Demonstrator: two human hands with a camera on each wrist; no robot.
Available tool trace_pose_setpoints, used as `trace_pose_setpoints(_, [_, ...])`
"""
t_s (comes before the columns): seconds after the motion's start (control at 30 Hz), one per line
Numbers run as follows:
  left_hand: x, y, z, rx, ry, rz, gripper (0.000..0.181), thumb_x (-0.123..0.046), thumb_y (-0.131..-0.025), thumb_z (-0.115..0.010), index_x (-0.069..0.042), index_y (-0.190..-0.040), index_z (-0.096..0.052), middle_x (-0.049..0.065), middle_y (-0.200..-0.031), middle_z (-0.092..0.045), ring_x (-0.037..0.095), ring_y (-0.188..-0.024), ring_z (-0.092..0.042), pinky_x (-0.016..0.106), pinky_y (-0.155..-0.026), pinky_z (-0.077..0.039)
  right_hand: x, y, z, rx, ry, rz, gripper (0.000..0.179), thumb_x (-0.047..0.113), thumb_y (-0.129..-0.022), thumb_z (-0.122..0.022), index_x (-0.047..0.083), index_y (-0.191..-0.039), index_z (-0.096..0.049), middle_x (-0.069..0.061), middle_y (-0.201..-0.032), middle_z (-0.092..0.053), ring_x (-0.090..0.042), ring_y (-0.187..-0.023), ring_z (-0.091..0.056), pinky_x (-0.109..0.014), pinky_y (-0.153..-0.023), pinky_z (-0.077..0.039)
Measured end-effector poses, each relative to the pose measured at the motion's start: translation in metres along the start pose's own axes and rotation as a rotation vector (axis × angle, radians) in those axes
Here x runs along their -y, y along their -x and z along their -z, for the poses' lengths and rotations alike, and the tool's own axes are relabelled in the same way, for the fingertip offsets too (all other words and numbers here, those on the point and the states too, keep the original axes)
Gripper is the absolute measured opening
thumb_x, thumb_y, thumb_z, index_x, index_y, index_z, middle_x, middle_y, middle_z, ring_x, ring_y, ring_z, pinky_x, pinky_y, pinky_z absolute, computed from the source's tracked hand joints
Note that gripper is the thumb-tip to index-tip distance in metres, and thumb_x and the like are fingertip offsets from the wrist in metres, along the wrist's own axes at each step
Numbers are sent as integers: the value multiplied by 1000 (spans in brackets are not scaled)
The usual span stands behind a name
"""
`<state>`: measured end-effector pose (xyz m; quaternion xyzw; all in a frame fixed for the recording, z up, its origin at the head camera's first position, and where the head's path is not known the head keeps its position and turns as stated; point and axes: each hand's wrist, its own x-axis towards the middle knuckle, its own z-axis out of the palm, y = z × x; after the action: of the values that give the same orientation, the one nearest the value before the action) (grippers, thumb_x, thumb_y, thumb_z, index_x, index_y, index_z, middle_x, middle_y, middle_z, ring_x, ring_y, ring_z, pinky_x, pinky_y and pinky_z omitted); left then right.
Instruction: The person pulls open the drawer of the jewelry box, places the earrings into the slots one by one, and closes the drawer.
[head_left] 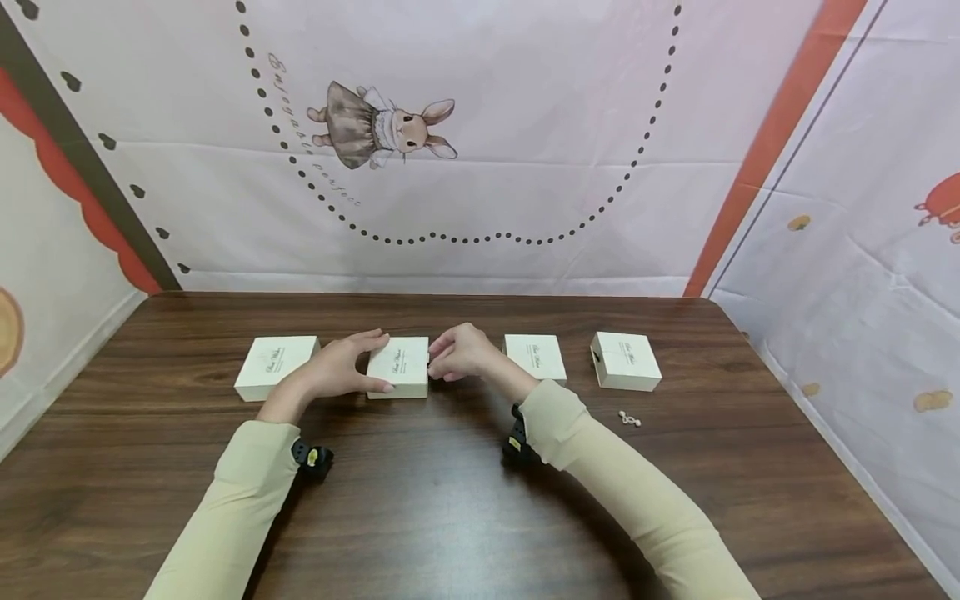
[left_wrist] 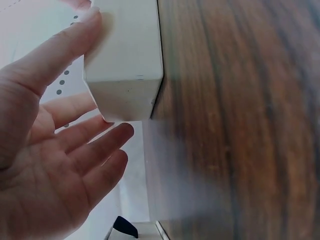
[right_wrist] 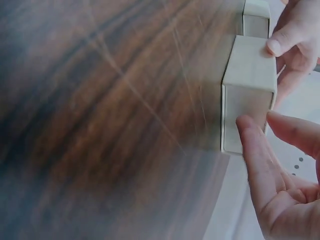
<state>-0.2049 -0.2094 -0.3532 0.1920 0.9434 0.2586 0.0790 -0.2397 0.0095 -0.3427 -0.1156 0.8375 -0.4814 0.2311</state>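
My left hand [head_left: 342, 365] holds a small cream cardboard box [head_left: 399, 363] with dark lettering on its lid. The thumb lies on the near side and the other fingers reach round to the far side. At the box's right end is my right hand [head_left: 462, 353], its fingers bent. In the right wrist view, one fingertip [right_wrist: 245, 122] touches the plain end face, and another finger stands slightly apart at the edge. Nothing shows between those two fingers. From the left wrist, the box's left end [left_wrist: 125, 97] looks closed.
A similar box [head_left: 276, 365] lies left; two more, one behind my right wrist [head_left: 537, 357] and one farther right [head_left: 628, 362], lie along the wooden table [head_left: 420, 500]. A small white piece with rounded ends [head_left: 630, 418] lies at right. Printed cloth [head_left: 525, 100] hangs behind.
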Motion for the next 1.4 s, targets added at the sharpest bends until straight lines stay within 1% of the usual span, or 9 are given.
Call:
trace_pose_setpoints(0.13, [-6, -2, -1, -36, -11, -1, 86, -43, -74, -73, 0, -139, -35, 22, -145, -25, 43, -130, -24, 58, -101, -24, 2, 6, 11, -9, 11, 25, 32, -1, -75, -71, -1, -105, -63, -12, -89, -69, -17, -73, -66, -31, -68, -54])
trace_pose_setpoints(0.23, [-14, -6, -1, -88, -9, -16, 82, -41, -75, -72, -2, -139, -36, 21, -145, -27, 42, -130, -25, 58, -101, -23, 4, 13, 23, -24, 34, 51, 35, 0, -75, -71, -2, -109, -61, -12, -92, -69, -21, -79, -67, -34, -72, -54])
trace_pose_setpoints(0.37, [-26, -13, -4, -166, 24, -42, 70, -34, -79, -70, -4, -136, -42, 19, -140, -37, 38, -128, -33, 54, -102, -27, 2, 22, 40, -42, 51, 73, 37, 1, -76, -70, -2, -112, -60, -13, -96, -68, -26, -87, -65, -38, -78, -52])
trace_pose_setpoints(0.47, [-34, -20, -8, -186, 53, -53, 61, -29, -81, -69, -4, -133, -46, 17, -135, -45, 35, -124, -40, 50, -100, -33, -4, 27, 53, -61, 51, 78, 36, 2, -76, -70, -1, -111, -60, -14, -96, -68, -24, -84, -65, -39, -79, -51])
trace_pose_setpoints(0.6, [-45, -32, -17, -169, 80, -66, 53, -26, -84, -66, -4, -129, -50, 16, -128, -52, 33, -118, -47, 49, -95, -38, -16, 32, 68, -99, 65, 84, 36, 3, -76, -71, -1, -111, -61, -14, -96, -68, -18, -79, -65, -34, -75, -53])
trace_pose_setpoints(0.73, [-58, -43, -27, -158, 89, -107, 45, -25, -85, -65, -5, -124, -56, 14, -117, -60, 29, -107, -56, 45, -88, -44, -27, 37, 82, -129, 112, 97, 36, 5, -76, -72, 0, -110, -62, -13, -97, -68, -17, -81, -65, -28, -72, -53])
trace_pose_setpoints(0.87, [-69, -54, -33, -144, 90, -145, 41, -23, -85, -65, -3, -120, -58, 13, -110, -64, 25, -98, -60, 41, -83, -47, -31, 42, 94, -148, 168, 118, 36, 8, -77, -72, -1, -110, -62, -12, -97, -68, -20, -87, -64, -29, -74, -51])
trace_pose_setpoints(1.13, [-84, -73, -45, -100, 103, -148, 37, -24, -85, -64, -1, -114, -61, 10, -102, -66, 20, -91, -62, 36, -79, -49, -39, 51, 112, -161, 195, 113, 38, 10, -77, -73, 2, -112, -62, -13, -105, -65, -22, -97, -61, -33, -83, -48])
trace_pose_setpoints(1.4, [-97, -87, -55, -51, 64, -134, 31, -21, -86, -63, -1, -110, -63, 6, -92, -67, 16, -84, -62, 33, -74, -49, -54, 55, 127, -144, 228, 105, 44, 12, -76, -73, 1, -116, -60, -16, -114, -61, -26, -104, -58, -36, -88, -46])
